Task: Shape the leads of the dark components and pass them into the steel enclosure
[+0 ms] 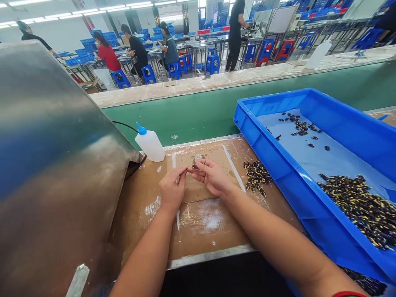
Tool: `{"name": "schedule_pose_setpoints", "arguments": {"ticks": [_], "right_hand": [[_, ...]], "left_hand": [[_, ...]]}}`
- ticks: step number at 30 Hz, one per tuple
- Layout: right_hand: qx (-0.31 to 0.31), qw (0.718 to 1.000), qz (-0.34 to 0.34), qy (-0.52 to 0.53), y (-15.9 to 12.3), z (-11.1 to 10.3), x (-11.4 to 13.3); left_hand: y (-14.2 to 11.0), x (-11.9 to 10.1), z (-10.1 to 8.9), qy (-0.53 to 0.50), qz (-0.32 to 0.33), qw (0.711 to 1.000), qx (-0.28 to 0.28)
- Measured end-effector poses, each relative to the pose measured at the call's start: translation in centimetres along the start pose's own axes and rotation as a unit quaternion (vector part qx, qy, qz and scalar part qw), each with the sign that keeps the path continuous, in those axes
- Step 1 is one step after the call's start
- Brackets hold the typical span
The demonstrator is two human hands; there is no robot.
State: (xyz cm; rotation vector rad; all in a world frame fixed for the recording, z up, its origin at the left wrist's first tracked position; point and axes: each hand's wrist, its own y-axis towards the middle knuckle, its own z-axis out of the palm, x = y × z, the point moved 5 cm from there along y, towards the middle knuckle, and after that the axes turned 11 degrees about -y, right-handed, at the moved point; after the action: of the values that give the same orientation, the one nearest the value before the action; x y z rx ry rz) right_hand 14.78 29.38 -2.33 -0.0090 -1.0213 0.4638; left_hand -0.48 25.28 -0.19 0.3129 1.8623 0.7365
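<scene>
Both hands meet over a brown cardboard sheet (198, 194) on the bench. Between the fingertips of my right hand (213, 177) is a small dark piece with yellow marks (194, 166), its exact kind too small to tell. My left hand (173, 185) is closed in a pinch at the left end of that piece; what its fingertips hold is hidden. Just behind the fingers sits a small clear container (198, 157). To the right of my right hand lies a loose pile of similar dark and yellow pieces (256, 176).
A blue crate (272, 165) on the right holds many more such pieces on a pale liner. A white squeeze bottle with a blue cap (151, 145) stands back left. A large metal housing (58, 156) fills the left side. Beyond the green belt (198, 117), several people work at tables.
</scene>
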Motion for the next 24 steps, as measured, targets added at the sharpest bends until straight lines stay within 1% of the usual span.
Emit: {"name": "schedule_pose_setpoints", "arguments": {"ticks": [4,7,9,10,11,12,13,15,17,18,19,21,24], "right_hand": [[0.014,1.0,0.014,0.003,0.2,-0.3,0.2],[0.024,0.999,0.025,-0.007,0.3,-0.6,0.3],[0.03,0.999,0.027,-0.011,0.3,-0.7,0.4],[0.033,0.999,0.027,-0.012,0.3,-0.7,0.5],[0.036,0.999,0.023,-0.013,0.2,-0.6,0.6],[0.037,0.999,0.017,-0.016,0.1,-0.4,0.7],[0.036,0.999,0.005,-0.021,-0.1,-0.3,0.8],[0.021,0.998,-0.035,-0.042,-0.5,0.0,1.2],[-0.002,0.993,-0.089,-0.071,-0.9,0.3,1.7],[-0.009,0.989,-0.117,-0.087,-1.1,0.5,1.9],[-0.01,0.984,-0.141,-0.103,-1.4,0.7,2.0],[-0.001,0.975,-0.178,-0.133,-1.8,1.3,2.2],[0.017,0.965,-0.202,-0.164,-2.4,2.0,2.2]], "left_hand": [[0.4,0.2,-0.3,-0.037,-0.016,0.999,-0.002],[0.5,0.5,-0.3,-0.054,-0.037,0.997,0.032],[0.4,0.8,-0.2,-0.09,-0.077,0.992,0.045],[0.3,1.0,-0.2,-0.12,-0.11,0.986,0.042],[0.2,1.3,-0.1,-0.161,-0.149,0.975,0.028],[0.0,1.5,0.0,-0.213,-0.191,0.958,0.006],[-0.1,1.7,0.1,-0.273,-0.233,0.933,-0.019],[-0.5,2.0,0.6,-0.389,-0.303,0.868,-0.065],[-0.7,1.9,1.1,-0.469,-0.346,0.808,-0.09],[-0.7,1.7,1.2,-0.493,-0.358,0.787,-0.096],[-0.7,1.6,1.3,-0.508,-0.366,0.773,-0.1],[-0.6,1.3,1.1,-0.527,-0.368,0.758,-0.11],[-0.5,1.2,0.6,-0.541,-0.357,0.752,-0.117]]}}
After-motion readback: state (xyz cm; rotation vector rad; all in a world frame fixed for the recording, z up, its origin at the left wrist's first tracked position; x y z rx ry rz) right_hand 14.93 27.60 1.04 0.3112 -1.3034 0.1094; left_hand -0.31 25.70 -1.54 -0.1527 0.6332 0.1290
